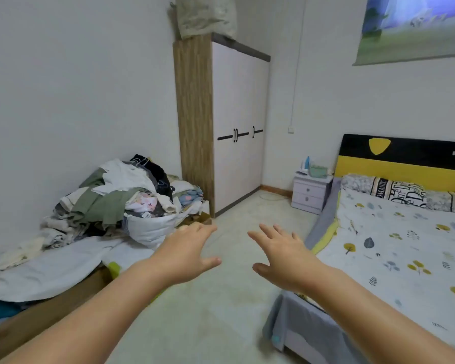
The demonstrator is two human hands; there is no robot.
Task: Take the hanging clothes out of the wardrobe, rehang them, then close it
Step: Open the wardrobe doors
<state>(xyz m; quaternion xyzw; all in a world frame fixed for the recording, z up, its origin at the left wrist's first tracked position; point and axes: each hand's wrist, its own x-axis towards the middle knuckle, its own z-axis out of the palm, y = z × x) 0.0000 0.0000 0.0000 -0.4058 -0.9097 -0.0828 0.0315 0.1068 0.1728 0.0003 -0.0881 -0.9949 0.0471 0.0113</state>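
Note:
The wardrobe (237, 122) stands in the far corner, white doors with black handles (237, 135), wood-grain side panel. All its doors are closed, so any hanging clothes inside are hidden. My left hand (187, 250) and my right hand (281, 256) reach forward over the floor, both with fingers spread and holding nothing. They are well short of the wardrobe.
A heap of clothes (111, 195) with hangers lies on a low bed at the left, beside the wardrobe. A bed with a leaf-patterned sheet (394, 248) fills the right. A small nightstand (310, 193) stands by the headboard. A stuffed bag (205, 14) sits atop the wardrobe.

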